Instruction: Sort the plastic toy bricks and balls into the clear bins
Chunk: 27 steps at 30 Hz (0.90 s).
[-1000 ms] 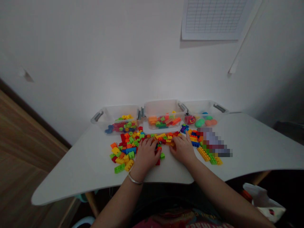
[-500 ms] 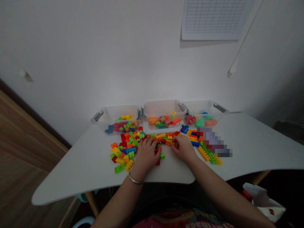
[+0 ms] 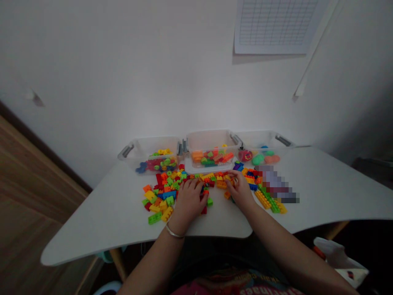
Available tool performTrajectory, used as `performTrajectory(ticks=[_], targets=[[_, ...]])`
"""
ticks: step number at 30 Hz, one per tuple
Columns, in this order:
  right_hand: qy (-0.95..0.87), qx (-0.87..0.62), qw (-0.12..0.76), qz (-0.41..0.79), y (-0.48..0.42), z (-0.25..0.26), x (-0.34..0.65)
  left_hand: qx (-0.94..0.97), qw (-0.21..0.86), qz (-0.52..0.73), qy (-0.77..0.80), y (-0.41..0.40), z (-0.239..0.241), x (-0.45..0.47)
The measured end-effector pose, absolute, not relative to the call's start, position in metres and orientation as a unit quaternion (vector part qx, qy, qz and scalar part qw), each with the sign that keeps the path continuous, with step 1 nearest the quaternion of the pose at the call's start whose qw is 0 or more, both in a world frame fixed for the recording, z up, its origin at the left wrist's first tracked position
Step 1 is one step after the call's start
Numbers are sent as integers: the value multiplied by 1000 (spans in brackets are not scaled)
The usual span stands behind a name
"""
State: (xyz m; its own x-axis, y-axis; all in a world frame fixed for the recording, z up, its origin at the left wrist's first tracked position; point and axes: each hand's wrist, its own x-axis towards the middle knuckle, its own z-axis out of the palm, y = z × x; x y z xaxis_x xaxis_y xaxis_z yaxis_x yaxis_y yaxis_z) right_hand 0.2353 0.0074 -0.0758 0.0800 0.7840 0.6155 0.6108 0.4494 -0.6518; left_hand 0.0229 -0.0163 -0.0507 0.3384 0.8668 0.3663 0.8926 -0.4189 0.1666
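Note:
My left hand (image 3: 192, 199) lies palm down, with fingers spread, over a loose pile of colourful toy building bricks (image 3: 170, 194). It covers part of the pile, and a few red and green bricks show beside its thumb. At the pile's right side, my right hand (image 3: 241, 191) has its thumb and forefinger curled around a small yellow building brick (image 3: 229, 179). An orange brick (image 3: 227, 195) lies just under that hand's thumb. More orange and yellow bricks are close to its fingertips.
Along the wall stand three clear bins: a left bin (image 3: 138, 146), a middle bin (image 3: 211, 139) and a right bin (image 3: 256, 139), all holding coloured toys. Joined long bricks (image 3: 270, 198) and a blurred-out item (image 3: 278, 184) lie on the right of the white table (image 3: 101, 221).
My right hand has shifted slightly, its thumb and forefinger moving up and farther apart. An orange brick now shows beneath it. The left hand stays in place.

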Motion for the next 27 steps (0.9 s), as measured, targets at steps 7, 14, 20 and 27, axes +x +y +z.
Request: performTrajectory(ticks=[7,14,20,27], targets=[[-576,-484,650,108,39,-38,244,-817,33,-195,-542,-17,-50,23],[-564,-462,675,112,112,31,249,-816,29,-192,-545,-17,-48,23],[-626,-496,595,89,141,41,231,-817,26,-191,-543,-18,-49,22],[-717,-614,321,81,146,46,219,-818,26,-192,-541,-18,-47,24]])
